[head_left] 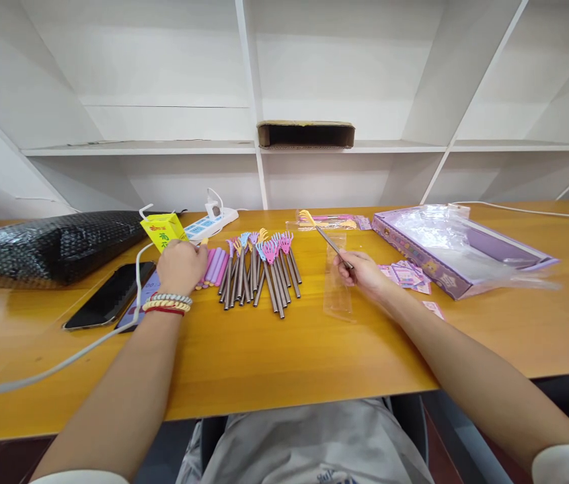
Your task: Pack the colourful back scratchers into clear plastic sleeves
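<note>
My right hand (360, 270) is closed round the lower end of a back scratcher (333, 246) with a metal rod. Its yellow claw head points up and to the left, above the desk. At the left, my left hand (182, 263) is curled beside a group of pink and purple handle sleeves (216, 267). A yellow sleeve (204, 242) shows at its fingertips, mostly hidden by the hand. Between my hands lies a pile of back scratchers (259, 269) with pink, blue, purple and yellow claw heads. Under my right hand is a clear plastic bag (337, 296).
A yellow box (163, 230), power strip (212, 223), black bubble-wrapped bundle (52, 247) and phone (107, 296) are at left, with a white cable (62, 363) crossing the desk. Rightward are small printed cards (406, 274) and a purple box (415, 252). Packaged scratchers (337, 222) lie behind.
</note>
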Demonstrator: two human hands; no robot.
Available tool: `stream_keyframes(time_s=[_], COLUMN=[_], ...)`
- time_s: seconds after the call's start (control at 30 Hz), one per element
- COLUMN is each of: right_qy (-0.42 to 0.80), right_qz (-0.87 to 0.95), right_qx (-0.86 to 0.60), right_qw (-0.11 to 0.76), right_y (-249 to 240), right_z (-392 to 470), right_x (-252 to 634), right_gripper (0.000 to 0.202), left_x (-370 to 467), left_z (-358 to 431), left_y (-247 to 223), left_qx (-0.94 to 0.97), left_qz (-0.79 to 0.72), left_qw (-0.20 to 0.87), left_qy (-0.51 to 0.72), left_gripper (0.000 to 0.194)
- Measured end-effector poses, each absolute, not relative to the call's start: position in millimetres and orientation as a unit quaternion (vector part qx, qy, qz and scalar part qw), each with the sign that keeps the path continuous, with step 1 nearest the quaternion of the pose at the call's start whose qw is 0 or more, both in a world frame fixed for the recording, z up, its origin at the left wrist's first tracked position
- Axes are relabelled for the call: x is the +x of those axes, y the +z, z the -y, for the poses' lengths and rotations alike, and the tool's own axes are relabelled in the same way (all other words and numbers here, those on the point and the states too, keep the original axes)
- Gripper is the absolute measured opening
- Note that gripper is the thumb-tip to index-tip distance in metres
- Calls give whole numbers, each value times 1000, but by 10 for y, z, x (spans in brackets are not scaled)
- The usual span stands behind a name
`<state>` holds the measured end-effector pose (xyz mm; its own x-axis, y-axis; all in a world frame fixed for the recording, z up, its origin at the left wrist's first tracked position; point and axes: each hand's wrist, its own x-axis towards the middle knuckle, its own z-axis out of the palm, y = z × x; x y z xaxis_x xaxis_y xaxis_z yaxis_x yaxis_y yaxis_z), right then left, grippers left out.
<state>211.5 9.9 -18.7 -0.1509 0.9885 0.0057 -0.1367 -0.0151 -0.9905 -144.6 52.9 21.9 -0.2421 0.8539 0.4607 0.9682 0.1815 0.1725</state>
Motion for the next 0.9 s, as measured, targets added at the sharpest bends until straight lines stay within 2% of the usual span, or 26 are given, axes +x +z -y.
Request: stream_keyframes(time_s=[0.07,0.13,0.27,0.33,0.47,0.57,0.77,0.9], right_qy=[568,576,613,618,619,632,620,635], right_qz=[499,486,440,432,451,480,519,511], right_qx=[-426,-421,-370,-335,-314,-317,-333,-349], right_qw=[496,505,542,565,561,519,485,463], right_y=[-186,-175,-122,-90,-57,-64,-78,-51], right_z=[-98,-96,-77,-57,-10,23,79,120], right_x=[2112,2115,2126,2129,2119,2096,2018,1971], right_gripper=[33,33,29,26,24,24,22,20], left_x=[-1402,-1304,-966,-772,-447,-306,-272,-293], left_z=[-513,-475,-353,-282,-125,-12,106,106], left_y=[264,307,304,258,155,104,45,12], left_qx=[-603,-602,-584,-579,-600,-636,-845,-884], left_qz=[739,714,570,495,477,482,394,364], left_qw=[119,48,-253,-338,-394,-382,-142,-70], left_qy=[-276,-353,-520,-553,-508,-466,-331,-287], left_gripper=[41,39,38,36,37,40,29,30])
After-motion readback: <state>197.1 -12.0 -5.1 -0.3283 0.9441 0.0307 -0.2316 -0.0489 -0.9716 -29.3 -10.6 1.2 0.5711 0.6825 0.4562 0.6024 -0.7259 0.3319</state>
